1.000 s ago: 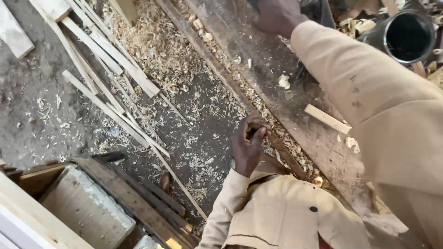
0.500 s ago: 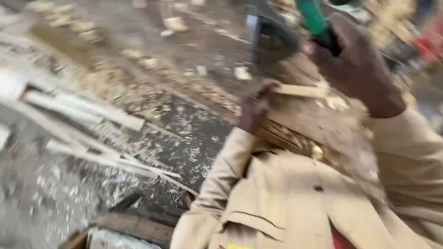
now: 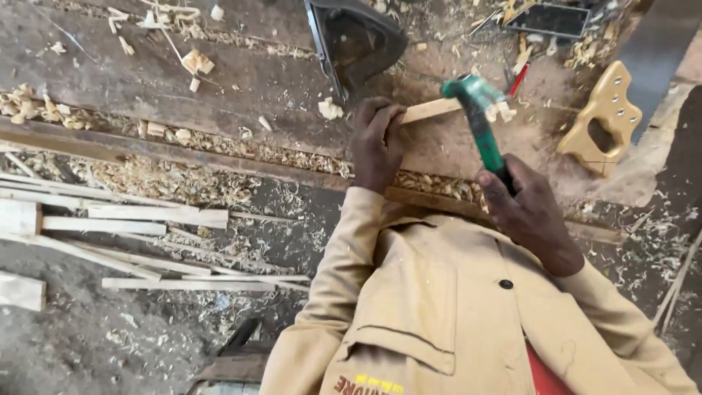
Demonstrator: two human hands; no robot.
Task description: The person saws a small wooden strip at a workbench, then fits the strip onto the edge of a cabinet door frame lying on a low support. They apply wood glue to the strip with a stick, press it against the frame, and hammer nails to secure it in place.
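Observation:
My left hand (image 3: 376, 143) presses down on one end of a short pale wood strip (image 3: 433, 110) that lies on the worn workbench (image 3: 219, 80). My right hand (image 3: 528, 216) grips the green handle of a hammer (image 3: 482, 124). The hammer's head sits right at the strip's far end, among pale chips. Tan jacket sleeves cover both arms.
A pale wooden saw handle (image 3: 603, 117) lies on the bench at the right, with a red pencil (image 3: 518, 79) near it. A dark curved object (image 3: 358, 36) sits at the top. Long wood strips (image 3: 131, 219) and shavings cover the floor at the left.
The view has swung round. My left hand went from the bench edge onto the wood strip. My right hand brought the green hammer in and down to the strip's end.

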